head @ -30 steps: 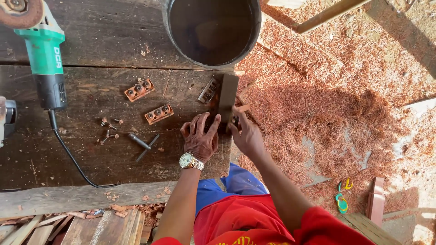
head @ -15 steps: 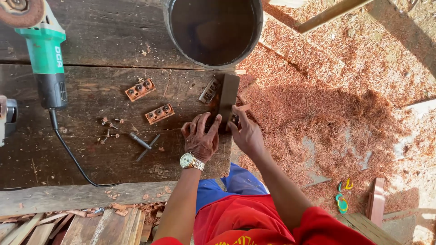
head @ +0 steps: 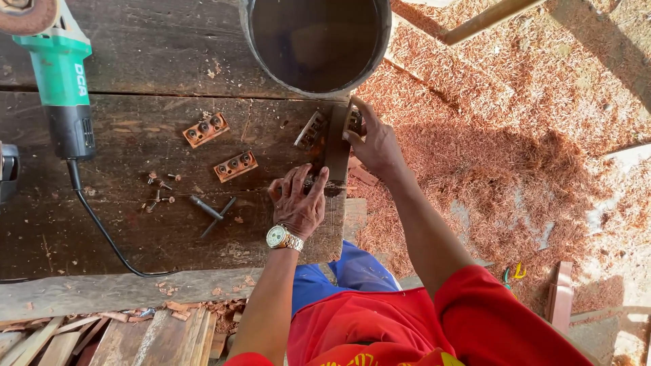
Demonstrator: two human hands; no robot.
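I looked straight down on a dark plank workbench (head: 135, 230). The left hand (head: 298, 203), a wristwatch (head: 283, 238) on its wrist, lay flat with fingers spread, pressing down on the near end of a narrow dark wooden piece (head: 337, 142) at the bench's right edge. It pinned the piece rather than closing around it. The right hand (head: 376, 146) had reached further away from the body, its fingers curled at the far end of the same piece, beside a small reddish drilled block (head: 353, 120); whether it actually gripped that block or only touched it, I could not tell.

The wooden piece ran lengthwise away from the body, toward the black bucket (head: 317, 44) standing just beyond it. So the left hand held the near end and the right hand the far end, both in contact. A second drilled block (head: 311, 130) leaned against the piece's left side.

Further left on the bench lay two more drilled blocks (head: 205, 129) (head: 235, 166), some loose screws (head: 159, 190) and a T-shaped metal key (head: 211, 213), all well apart from either hand. A green angle grinder (head: 61, 88) rested at the far left, its cord trailing toward the body. Reddish sawdust (head: 515, 135) covered the ground on the right.
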